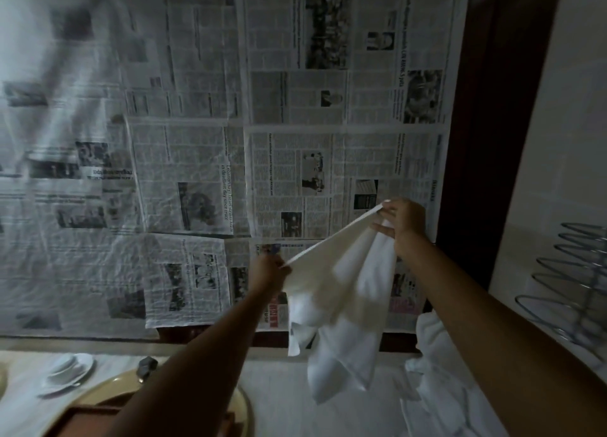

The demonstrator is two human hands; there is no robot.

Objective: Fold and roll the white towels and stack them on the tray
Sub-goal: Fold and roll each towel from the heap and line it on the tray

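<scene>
A white towel (341, 289) hangs in the air in front of a newspaper-covered wall. My left hand (267, 272) pinches one upper corner and my right hand (402, 221), raised higher, pinches the other, so the top edge is stretched taut between them. The rest of the towel droops loosely above the counter. A round beige tray (244, 407) lies at the bottom left, partly hidden by my left forearm, with a brown tray (78, 418) on it. More white towels (437, 381) lie crumpled in a pile at the lower right.
A white cup on a saucer (67, 369) with a spoon sits at the far left of the pale counter. A small dark object (146, 365) lies behind the beige tray. A metal wire rack (571, 279) stands at the right, beside a dark wooden frame.
</scene>
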